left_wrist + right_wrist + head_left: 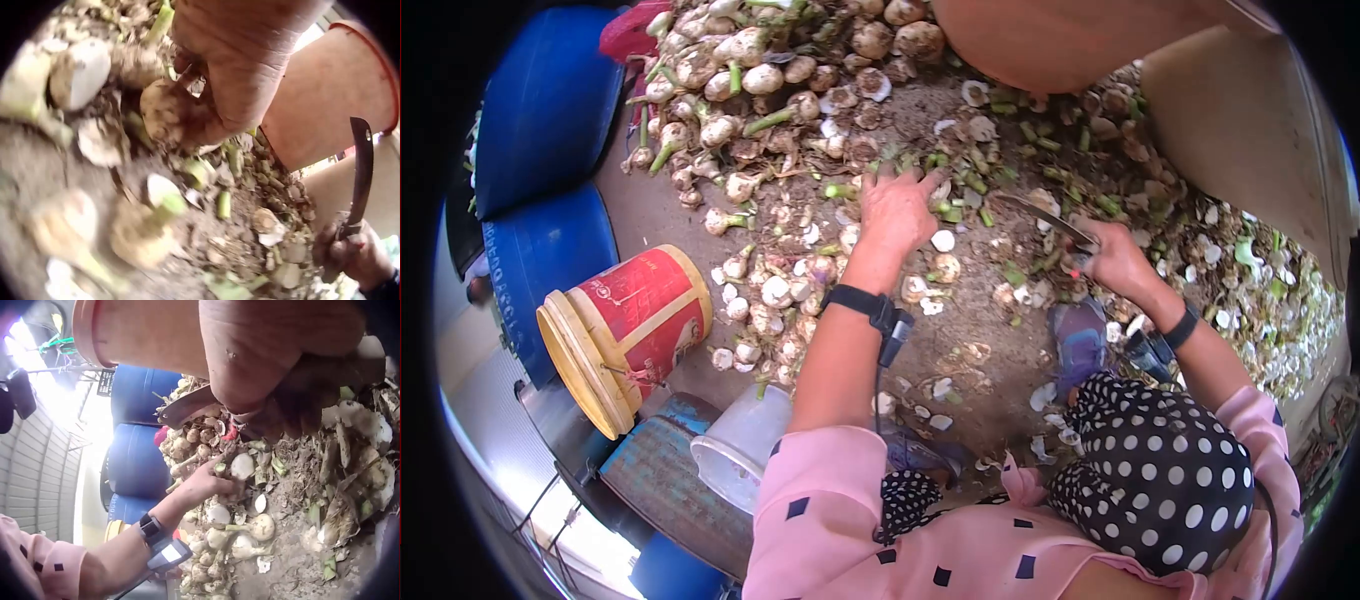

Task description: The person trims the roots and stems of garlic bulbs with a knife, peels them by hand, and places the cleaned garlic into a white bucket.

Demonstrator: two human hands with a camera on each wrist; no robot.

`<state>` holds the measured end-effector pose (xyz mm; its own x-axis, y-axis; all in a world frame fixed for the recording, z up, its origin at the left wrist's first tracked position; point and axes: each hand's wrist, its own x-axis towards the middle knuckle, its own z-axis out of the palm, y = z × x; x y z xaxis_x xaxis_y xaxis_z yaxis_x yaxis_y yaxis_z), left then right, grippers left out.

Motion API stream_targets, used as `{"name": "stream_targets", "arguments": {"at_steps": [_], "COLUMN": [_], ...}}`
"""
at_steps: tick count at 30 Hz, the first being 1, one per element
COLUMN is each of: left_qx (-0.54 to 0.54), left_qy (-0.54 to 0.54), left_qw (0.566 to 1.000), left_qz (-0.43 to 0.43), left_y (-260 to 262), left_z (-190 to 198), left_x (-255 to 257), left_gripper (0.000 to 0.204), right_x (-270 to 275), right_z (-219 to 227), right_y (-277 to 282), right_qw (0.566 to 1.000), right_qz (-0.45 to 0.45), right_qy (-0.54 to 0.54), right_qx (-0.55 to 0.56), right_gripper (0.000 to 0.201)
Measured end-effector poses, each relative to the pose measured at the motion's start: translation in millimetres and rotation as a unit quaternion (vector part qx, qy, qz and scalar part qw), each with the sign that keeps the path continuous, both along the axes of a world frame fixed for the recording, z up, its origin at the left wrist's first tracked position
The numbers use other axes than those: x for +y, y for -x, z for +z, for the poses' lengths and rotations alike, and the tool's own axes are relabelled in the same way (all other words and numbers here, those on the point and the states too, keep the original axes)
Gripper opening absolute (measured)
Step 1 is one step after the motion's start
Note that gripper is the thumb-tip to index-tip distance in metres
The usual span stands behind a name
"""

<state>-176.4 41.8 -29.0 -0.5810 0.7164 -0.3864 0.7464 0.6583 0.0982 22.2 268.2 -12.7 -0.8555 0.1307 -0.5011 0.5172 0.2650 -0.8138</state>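
Note:
My left hand point(897, 212) reaches down among garlic bulbs and cut green stalks on the dirty floor. In the left wrist view its thumb and fingers close round a soil-covered garlic bulb point(159, 114), partly hidden by the hand. My right hand point(1115, 258) grips a knife, whose dark curved blade point(1045, 216) points toward the left hand in the head view. The knife's handle is mostly covered by the fingers. Trimmed garlic bulbs point(776, 292) with white cut faces lie in a group left of my left forearm.
Untrimmed garlic point(740, 75) is heaped at the back. Stalk pieces and peelings point(1250, 270) spread to the right. A large orange tub point(1040, 40) stands at the back, blue barrels point(550, 110) at the left. Nearer are a red-and-yellow bucket point(640, 320) lying tilted and a white bucket point(745, 440).

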Motion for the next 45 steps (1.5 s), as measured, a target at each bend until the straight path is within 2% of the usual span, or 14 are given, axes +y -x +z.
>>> {"name": "stream_targets", "arguments": {"at_steps": [7,10,12,14,16,19,26,28,30,35,37,41,43,45], "left_qx": [-0.128,-0.16,-0.121,-0.126,0.062,0.134,0.054,-0.047,-0.223,-0.237,-0.38,-0.429,-0.491,-0.495], "left_qy": [0.262,0.38,0.139,-0.192,0.019,0.009,0.036,-0.127,-0.324,-0.353,-0.392,-0.396,-0.464,-0.436], "left_qw": [0.951,0.911,0.978,0.955,0.974,0.947,0.932,0.907,0.787,0.823,0.653,0.63,0.489,0.521], "left_qz": [0.1,0.026,0.099,0.189,0.216,0.291,0.358,0.398,0.476,0.376,0.526,0.513,0.552,0.541], "left_y": [29,71,102,131,156,153,64,6,-49,-132,-140,-156,-157,-160], "left_z": [51,68,82,65,46,10,16,37,45,77,95,85,89,86], "left_x": [-122,-126,-88,-50,-12,2,-59,-58,-53,-23,-13,-24,-23,-31], "left_gripper": [0.071,0.083,0.078,0.066,0.06,0.058,0.066,0.068,0.056,0.04,0.029,0.031,0.034,0.036], "right_x": [10,12,14,13,5,-1,-15,-20,-32,-52,-57,-54,-54,-54], "right_z": [-7,1,-1,7,17,14,10,25,38,61,56,69,72,75], "right_y": [-13,-4,-7,2,8,4,-4,7,16,20,13,8,7,8], "right_qw": [0.997,0.998,0.994,0.994,0.996,0.998,0.989,0.979,0.959,0.911,0.916,0.901,0.901,0.898], "right_qz": [0.042,0.025,0.062,0.061,0.041,0.029,0.079,0.092,0.103,0.206,0.179,0.172,0.192,0.19], "right_qy": [-0.029,-0.043,-0.079,-0.085,-0.062,-0.048,-0.101,-0.131,-0.165,-0.245,-0.238,-0.275,-0.274,-0.279], "right_qx": [-0.063,-0.043,-0.047,-0.039,-0.044,0.002,0.079,0.125,0.206,0.26,0.269,0.288,0.275,0.281], "right_gripper": [0.028,0.026,0.024,0.024,0.023,0.021,0.032,0.037,0.037,0.033,0.028,0.026,0.027,0.027]}}
